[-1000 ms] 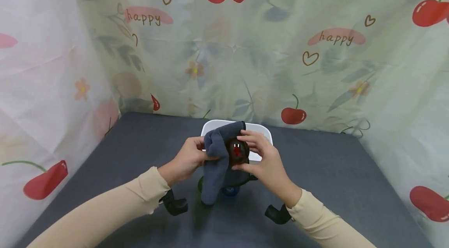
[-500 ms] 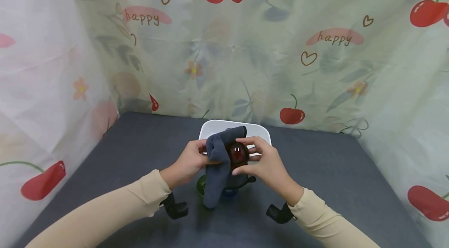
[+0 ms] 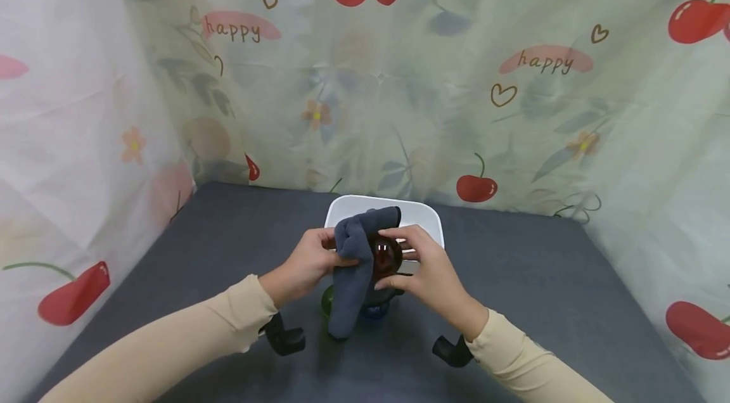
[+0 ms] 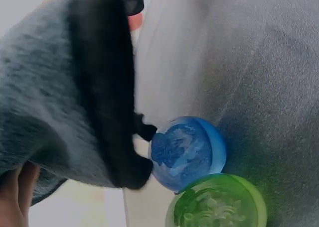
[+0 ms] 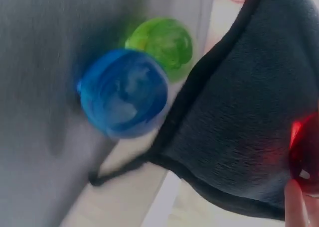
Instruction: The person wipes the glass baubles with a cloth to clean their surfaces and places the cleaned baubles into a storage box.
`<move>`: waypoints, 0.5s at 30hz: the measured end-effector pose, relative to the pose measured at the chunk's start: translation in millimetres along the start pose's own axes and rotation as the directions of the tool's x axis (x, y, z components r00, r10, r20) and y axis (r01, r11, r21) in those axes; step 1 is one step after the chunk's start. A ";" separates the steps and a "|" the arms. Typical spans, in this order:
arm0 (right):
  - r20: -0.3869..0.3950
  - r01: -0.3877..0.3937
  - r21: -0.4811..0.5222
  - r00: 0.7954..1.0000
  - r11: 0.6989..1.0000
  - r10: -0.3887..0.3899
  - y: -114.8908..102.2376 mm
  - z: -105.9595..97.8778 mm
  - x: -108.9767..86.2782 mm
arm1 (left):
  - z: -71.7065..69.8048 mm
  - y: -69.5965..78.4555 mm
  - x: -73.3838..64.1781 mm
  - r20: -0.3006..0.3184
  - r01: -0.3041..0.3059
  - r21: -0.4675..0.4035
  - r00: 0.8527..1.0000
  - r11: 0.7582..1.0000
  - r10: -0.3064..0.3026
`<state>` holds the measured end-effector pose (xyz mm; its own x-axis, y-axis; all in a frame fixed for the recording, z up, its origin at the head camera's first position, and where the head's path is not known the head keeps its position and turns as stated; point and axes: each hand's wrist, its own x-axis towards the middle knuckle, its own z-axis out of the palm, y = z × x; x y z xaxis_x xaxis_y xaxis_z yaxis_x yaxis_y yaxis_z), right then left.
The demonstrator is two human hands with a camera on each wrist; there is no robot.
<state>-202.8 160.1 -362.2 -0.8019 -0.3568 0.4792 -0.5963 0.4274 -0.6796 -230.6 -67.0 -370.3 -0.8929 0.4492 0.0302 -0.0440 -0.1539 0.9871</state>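
Note:
My left hand [image 3: 305, 263] pinches a folded grey towel [image 3: 353, 244] with a dark hem, which hangs down in front of it. My right hand [image 3: 424, 263] holds a red see-through, glassy round piece [image 3: 387, 257] between thumb and fingers, against the towel's right side. In the right wrist view this red piece [image 5: 306, 155] shows at the edge, touching the fleecy towel [image 5: 239, 112]. Below the towel, a blue see-through round piece [image 4: 187, 152] and a green one [image 4: 219, 204] sit close together on the table, partly hidden by the cloth in the head view.
A white plastic tub [image 3: 422, 216] stands behind the hands, its front covered by them and the towel. Dark grey cloth covers the table [image 3: 513, 276]. Printed curtains [image 3: 365, 105] rise at the back and both sides. Black camera mounts [image 3: 285, 339] hang below the wrists.
Over the last second the towel and red piece have come down slightly. My right hand has shifted its fingers on the red piece, which has turned a little; the left keeps its pinch.

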 end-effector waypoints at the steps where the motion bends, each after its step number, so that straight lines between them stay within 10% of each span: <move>1: 0.009 -0.033 0.055 0.999 0.998 0.032 0.2 0.0 -0.7 | -0.6 -0.7 -0.6 -0.001 0.000 -0.007 1.000 1.000 0.000; 8: 0.067 -0.255 0.309 0.967 0.916 0.247 -3.8 2.8 -1.8 | -0.7 -3.7 -2.7 0.041 -0.002 -0.015 0.999 1.000 0.003; 15: 0.102 -0.156 0.278 0.986 0.948 0.132 -6.8 1.4 -1.5 | -1.9 -0.5 -3.5 0.086 0.005 0.002 0.996 1.000 -0.005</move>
<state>-197.5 156.6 -359.1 -0.8657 -0.3801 0.3259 -0.4295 0.2293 -0.8735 -228.3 -70.1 -371.3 -0.8507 0.5242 0.0385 -0.0477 -0.1499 0.9875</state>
